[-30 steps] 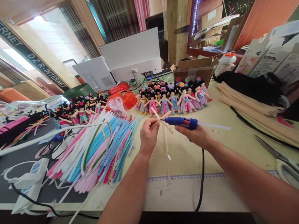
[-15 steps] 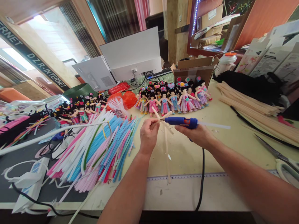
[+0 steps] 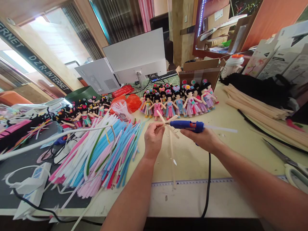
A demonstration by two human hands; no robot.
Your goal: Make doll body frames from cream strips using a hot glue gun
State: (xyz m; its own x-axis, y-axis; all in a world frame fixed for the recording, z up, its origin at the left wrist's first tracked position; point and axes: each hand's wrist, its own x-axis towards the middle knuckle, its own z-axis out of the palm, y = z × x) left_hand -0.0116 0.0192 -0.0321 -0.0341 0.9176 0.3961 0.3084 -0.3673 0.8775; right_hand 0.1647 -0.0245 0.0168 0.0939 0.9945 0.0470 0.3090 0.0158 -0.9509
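My left hand [image 3: 153, 141] pinches several crossed cream pipe cleaners [image 3: 171, 146], one long stem hanging toward the table's front edge. In my right hand [image 3: 205, 138] is a blue hot glue gun [image 3: 184, 125], a clear glue stick [image 3: 222, 129] poking out of its back. Its nozzle meets the crossing beside my left fingertips; whether glue is coming out is too small to tell. Behind my hands stand rows of pipe-cleaner dolls [image 3: 169, 107] in colourful dresses. To the left lies a large heap of pink, white and blue pipe cleaners [image 3: 103, 150].
A ruler strip [image 3: 192, 182] runs along the front edge, and the gun's black cord [image 3: 207, 192] hangs over it. Scissors [image 3: 284, 157] and bundled cream stems [image 3: 260, 109] lie right. A power strip [image 3: 32, 189] is at left. The monitor [image 3: 137, 51] stands behind.
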